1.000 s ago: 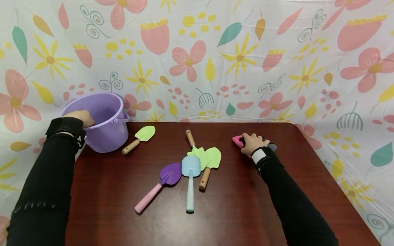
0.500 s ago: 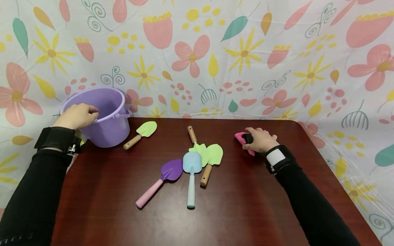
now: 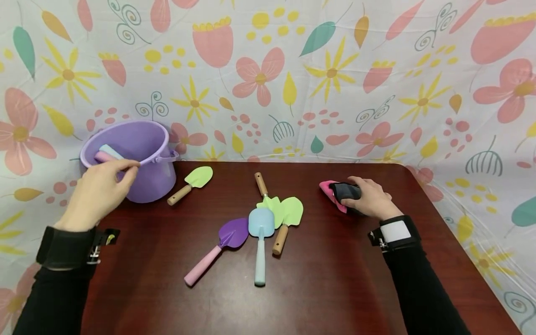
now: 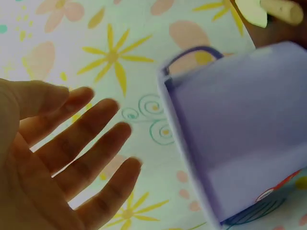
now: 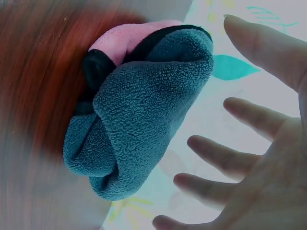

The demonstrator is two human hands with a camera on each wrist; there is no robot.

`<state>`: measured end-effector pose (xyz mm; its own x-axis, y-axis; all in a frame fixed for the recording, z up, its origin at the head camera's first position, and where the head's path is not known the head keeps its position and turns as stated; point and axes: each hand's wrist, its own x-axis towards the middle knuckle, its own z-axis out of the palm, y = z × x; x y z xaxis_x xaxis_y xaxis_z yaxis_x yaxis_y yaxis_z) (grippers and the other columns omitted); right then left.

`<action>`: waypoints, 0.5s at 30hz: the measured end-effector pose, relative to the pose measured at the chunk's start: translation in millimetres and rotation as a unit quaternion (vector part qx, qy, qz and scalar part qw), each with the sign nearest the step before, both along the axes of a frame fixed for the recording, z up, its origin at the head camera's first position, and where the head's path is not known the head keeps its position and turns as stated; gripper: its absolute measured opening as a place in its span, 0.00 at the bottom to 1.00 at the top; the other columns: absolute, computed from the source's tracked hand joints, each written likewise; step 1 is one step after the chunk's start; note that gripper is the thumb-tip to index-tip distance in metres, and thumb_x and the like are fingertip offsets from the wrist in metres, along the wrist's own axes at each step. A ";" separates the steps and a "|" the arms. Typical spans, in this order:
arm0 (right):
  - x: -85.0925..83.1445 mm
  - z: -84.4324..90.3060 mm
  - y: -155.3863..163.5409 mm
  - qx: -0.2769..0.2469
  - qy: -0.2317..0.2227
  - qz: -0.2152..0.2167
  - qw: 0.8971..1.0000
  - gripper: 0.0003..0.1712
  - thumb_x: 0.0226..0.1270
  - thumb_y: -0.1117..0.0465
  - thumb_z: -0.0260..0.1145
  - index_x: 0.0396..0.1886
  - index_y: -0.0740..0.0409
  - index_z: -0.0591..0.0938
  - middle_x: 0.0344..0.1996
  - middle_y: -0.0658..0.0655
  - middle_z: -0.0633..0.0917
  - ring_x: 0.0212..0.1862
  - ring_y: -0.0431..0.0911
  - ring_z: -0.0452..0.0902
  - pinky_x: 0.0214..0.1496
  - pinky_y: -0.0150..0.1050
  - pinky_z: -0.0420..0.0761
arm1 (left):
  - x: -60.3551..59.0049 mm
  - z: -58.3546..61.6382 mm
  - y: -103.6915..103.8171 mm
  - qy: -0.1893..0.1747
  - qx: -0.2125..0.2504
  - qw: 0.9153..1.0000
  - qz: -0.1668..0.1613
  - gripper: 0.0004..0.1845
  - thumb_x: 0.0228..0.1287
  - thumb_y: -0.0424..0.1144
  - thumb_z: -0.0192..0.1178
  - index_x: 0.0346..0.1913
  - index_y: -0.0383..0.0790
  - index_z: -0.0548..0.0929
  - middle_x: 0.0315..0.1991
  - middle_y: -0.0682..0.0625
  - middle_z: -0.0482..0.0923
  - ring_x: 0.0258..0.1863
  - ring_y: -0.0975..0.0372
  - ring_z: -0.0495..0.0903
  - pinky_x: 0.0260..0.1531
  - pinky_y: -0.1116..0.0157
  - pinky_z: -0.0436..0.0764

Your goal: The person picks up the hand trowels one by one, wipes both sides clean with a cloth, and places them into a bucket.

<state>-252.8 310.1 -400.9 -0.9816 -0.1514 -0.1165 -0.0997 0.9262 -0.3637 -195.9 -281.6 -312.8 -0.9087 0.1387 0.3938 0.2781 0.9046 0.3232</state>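
My left hand (image 3: 102, 186) hovers just in front of the purple bucket (image 3: 148, 179), fingers relaxed and holding nothing. In the left wrist view its fingers (image 4: 81, 143) are spread straight beside the bucket (image 4: 240, 120). A pink and a blue tool handle (image 3: 104, 153) stick up inside the bucket. My right hand (image 3: 370, 197) lies on the table against a bunched pink and dark grey cloth (image 3: 340, 191). In the right wrist view its fingers (image 5: 240, 158) are spread beside the cloth (image 5: 144, 120), not curled round it.
Several toy garden tools lie on the dark red table (image 3: 335, 288): a green shovel (image 3: 190, 184) near the bucket, and a purple scoop (image 3: 217, 251), a blue shovel (image 3: 260, 237), a green shovel (image 3: 286, 218) and a green rake (image 3: 265, 195) in the middle. Flowered sheeting rises behind.
My left hand has come off the bucket's rim and drawn back toward me. My right hand has slid back off the cloth, which now shows more.
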 end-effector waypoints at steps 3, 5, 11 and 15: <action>4.3 -0.2 1.0 -0.011 0.010 -0.001 1.000 0.45 0.64 0.46 0.68 0.73 0.58 0.59 0.66 0.74 0.61 0.62 0.72 0.55 0.50 0.74 0.58 | 8.9 -14.0 3.9 -0.003 0.002 1.000 -0.009 0.13 0.73 0.42 0.55 0.50 0.40 0.85 0.26 0.46 0.80 0.20 0.56 0.73 0.21 0.56 0.68; 5.7 -1.5 0.8 -0.015 0.018 0.001 1.000 0.44 0.64 0.47 0.68 0.73 0.58 0.60 0.65 0.74 0.61 0.62 0.72 0.56 0.50 0.74 0.59 | 10.9 -25.9 5.6 -0.007 0.002 1.000 -0.018 0.12 0.72 0.40 0.56 0.50 0.39 0.85 0.34 0.45 0.84 0.25 0.55 0.77 0.25 0.53 0.72; 2.3 -7.9 -1.4 -0.019 0.024 -0.003 1.000 0.44 0.65 0.47 0.67 0.73 0.58 0.59 0.66 0.74 0.60 0.63 0.72 0.55 0.51 0.74 0.60 | 2.8 -57.9 9.2 -0.045 0.012 0.998 -0.046 0.11 0.72 0.36 0.56 0.49 0.35 0.84 0.43 0.40 0.83 0.37 0.48 0.82 0.36 0.46 0.76; -2.0 -13.3 1.9 -0.034 0.009 -0.017 0.999 0.45 0.66 0.43 0.65 0.74 0.59 0.58 0.67 0.76 0.58 0.63 0.73 0.56 0.52 0.73 0.62 | -15.9 -75.7 10.7 -0.089 0.018 0.995 -0.051 0.13 0.72 0.35 0.54 0.50 0.32 0.83 0.47 0.36 0.81 0.46 0.43 0.80 0.43 0.43 0.74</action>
